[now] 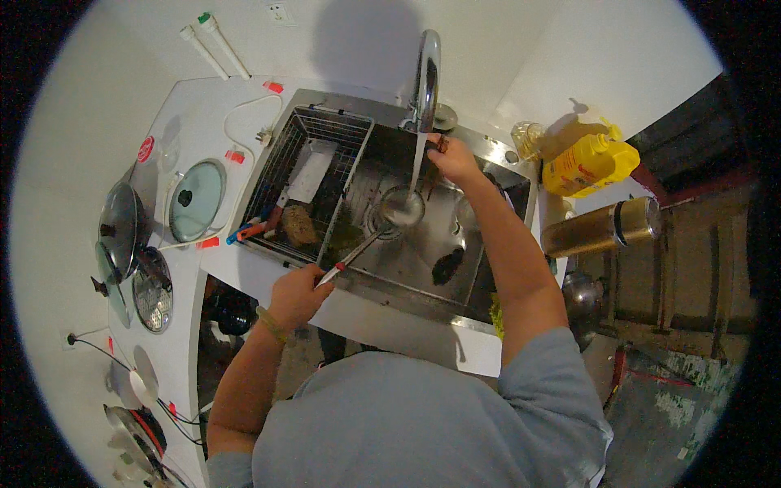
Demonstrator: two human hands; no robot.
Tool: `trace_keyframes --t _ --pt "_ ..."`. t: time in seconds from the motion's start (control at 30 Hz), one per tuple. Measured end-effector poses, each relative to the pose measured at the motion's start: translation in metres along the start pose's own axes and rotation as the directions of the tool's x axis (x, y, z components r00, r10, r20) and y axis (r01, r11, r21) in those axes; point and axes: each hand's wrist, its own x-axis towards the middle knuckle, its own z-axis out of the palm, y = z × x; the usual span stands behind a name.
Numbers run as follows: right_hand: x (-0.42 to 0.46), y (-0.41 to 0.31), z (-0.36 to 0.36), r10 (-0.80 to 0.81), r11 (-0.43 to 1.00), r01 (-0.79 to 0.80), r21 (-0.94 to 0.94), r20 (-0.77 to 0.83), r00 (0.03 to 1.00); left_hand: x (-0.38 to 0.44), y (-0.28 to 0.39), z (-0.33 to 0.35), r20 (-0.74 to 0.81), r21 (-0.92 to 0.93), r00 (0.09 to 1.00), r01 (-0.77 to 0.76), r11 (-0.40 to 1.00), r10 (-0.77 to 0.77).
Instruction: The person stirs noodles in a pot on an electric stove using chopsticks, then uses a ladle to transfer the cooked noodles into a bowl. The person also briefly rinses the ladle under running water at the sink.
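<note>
My left hand [298, 296] grips the handle of a metal ladle [406, 210], whose bowl lies over the drain of the stainless steel sink [421, 308]. A stream of water [418, 165] falls from the chrome faucet [430, 67] into the bowl. At the back of the sink, beside the faucet's base, is my right hand [456, 160]. Its fingers are curled at a small dark brown thing [442, 144]; whether they hold it is unclear. On the basin floor rests a dark, flattish object [448, 265] that I cannot identify.
A wire basket [338, 226] fills the sink's left side, holding a white block-like thing [312, 171] and orange- and blue-handled tools. To the right stand a yellow jug [586, 168] and a gold thermos [601, 227]. A glass lid [198, 201] and several pans occupy the left counter.
</note>
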Motion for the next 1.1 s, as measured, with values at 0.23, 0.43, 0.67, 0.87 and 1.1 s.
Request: trace_keyframes --t 0.23,0.43,0.67,0.87,1.1 --pt "0.000 0.002 0.000 -0.044 0.999 0.044 -0.017 -0.026 0.999 0.011 0.000 0.011 0.083 0.017 0.996 -0.016 1.000 0.015" --pt "0.002 0.006 0.005 -0.119 0.993 0.117 -0.025 -0.091 0.989 0.011 0.011 0.013 -0.007 0.152 0.999 -0.049 0.987 0.051" --pt "0.015 0.008 0.016 -0.031 0.999 0.024 -0.043 -0.155 0.987 0.014 0.009 0.016 -0.337 0.469 0.832 -0.258 0.845 0.441" --pt "0.021 0.005 0.019 -0.010 0.996 -0.005 -0.084 -0.183 0.983 0.013 0.009 0.012 -0.365 0.567 0.792 -0.227 0.792 0.489" --pt "0.021 -0.005 0.016 0.015 0.982 -0.050 -0.183 -0.189 0.982 0.014 0.000 0.016 -0.414 0.562 0.761 -0.218 0.798 0.499"
